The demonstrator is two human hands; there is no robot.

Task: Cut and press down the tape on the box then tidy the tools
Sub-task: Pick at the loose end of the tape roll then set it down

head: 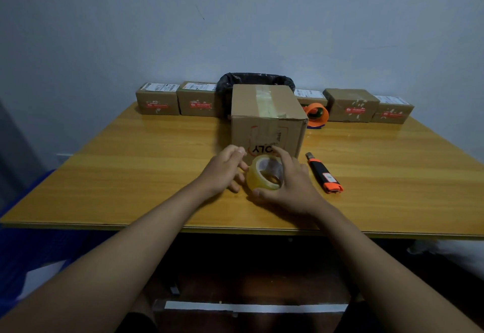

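Observation:
A brown cardboard box (267, 118) stands in the middle of the wooden table (131, 170), with a strip of clear tape running over its top and down its front face. Just in front of it sits a roll of clear tape (264, 177). My right hand (290, 186) grips the roll from the right side, thumb below and fingers over its top. My left hand (225, 171) is at the roll's left edge, fingers curled and pinching near it. A black and orange utility knife (324, 173) lies on the table right of the roll.
An orange tape dispenser (317, 114) sits behind the box on the right. Several small labelled parcels (158, 98) line the back edge by the wall. A bin with a black bag (255, 80) stands behind the box. The table's near edge runs just below my wrists.

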